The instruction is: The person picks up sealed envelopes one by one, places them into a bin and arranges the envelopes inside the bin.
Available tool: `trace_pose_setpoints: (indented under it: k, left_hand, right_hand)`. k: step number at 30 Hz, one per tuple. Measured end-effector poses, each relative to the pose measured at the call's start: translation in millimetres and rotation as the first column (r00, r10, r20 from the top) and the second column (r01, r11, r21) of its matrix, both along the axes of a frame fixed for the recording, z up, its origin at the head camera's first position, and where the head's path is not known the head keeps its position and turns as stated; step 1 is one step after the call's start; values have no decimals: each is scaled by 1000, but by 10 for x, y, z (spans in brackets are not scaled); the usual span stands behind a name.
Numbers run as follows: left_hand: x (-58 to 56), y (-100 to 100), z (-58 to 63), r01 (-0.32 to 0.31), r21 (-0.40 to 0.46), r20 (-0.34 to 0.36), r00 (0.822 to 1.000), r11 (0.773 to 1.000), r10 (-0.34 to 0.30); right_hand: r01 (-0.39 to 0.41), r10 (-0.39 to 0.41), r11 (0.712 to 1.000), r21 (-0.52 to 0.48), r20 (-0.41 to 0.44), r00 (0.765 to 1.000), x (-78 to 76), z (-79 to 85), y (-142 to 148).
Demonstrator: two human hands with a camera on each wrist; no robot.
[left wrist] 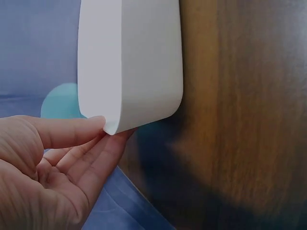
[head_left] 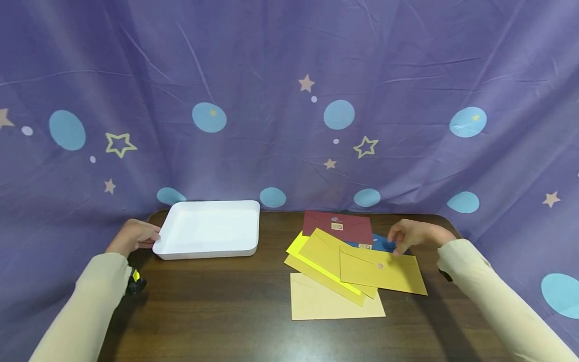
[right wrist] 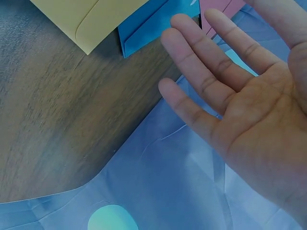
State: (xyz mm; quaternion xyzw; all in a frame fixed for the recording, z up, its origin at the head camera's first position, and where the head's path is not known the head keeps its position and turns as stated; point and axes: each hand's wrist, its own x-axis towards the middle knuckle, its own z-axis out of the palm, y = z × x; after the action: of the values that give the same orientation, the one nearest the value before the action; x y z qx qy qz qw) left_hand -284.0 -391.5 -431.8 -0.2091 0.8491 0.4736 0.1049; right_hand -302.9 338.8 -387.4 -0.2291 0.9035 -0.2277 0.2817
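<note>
My left hand point(head_left: 134, 236) pinches the left end of a white rectangular tray point(head_left: 209, 255). In the left wrist view the thumb lies on the tray's rim, with the other fingers underneath. Over at the right, my right hand point(head_left: 412, 235) hovers by a pile of envelopes, its fingers spread and holding nothing. Nearest to it are a blue envelope point(head_left: 383, 243) and a mustard-yellow envelope point(head_left: 384, 274) with a small sticker. A dark red envelope point(head_left: 318, 223) lies at the back of the pile. Several yellow envelopes overlap in the middle, partly covering a cream envelope point(head_left: 316, 306) in front.
The brown wooden table point(head_left: 217, 311) carries the tray at the back left and the envelopes right of centre. A purple curtain point(head_left: 271, 65) with stars and blue spots hangs directly behind the table's back edge and down its sides.
</note>
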Motion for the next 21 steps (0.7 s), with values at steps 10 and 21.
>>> trace_pose_setpoints:
  k: [10, 21]
  left_hand:
    - [150, 284, 19, -3, -58, -32, 999, 998, 1]
    - [278, 655, 95, 78, -51, -91, 992, 996, -82]
  right_hand:
    - [-2, 2, 1000, -4, 3, 1000, 3, -2, 51]
    - [10, -10, 1000, -12, -6, 1000, 13, -62, 68]
